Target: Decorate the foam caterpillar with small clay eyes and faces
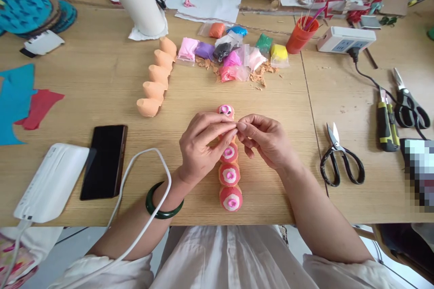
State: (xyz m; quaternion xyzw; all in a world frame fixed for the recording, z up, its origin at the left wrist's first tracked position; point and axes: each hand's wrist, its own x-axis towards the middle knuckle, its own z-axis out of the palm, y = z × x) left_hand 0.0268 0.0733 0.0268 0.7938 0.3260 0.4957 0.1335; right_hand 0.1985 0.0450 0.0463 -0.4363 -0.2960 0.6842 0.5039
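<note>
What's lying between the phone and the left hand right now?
A loop of white cable lies on the wood between the phone and the left hand. Nothing else is there, as the head view shows.

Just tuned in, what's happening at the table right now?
A person's left hand and right hand meet fingertip to fingertip, pinching something too small to make out, just over a row of orange pieces with pink-and-white rings. Plain orange cups line up to the left, bags of coloured clay lie beyond, scissors to the right.
</note>
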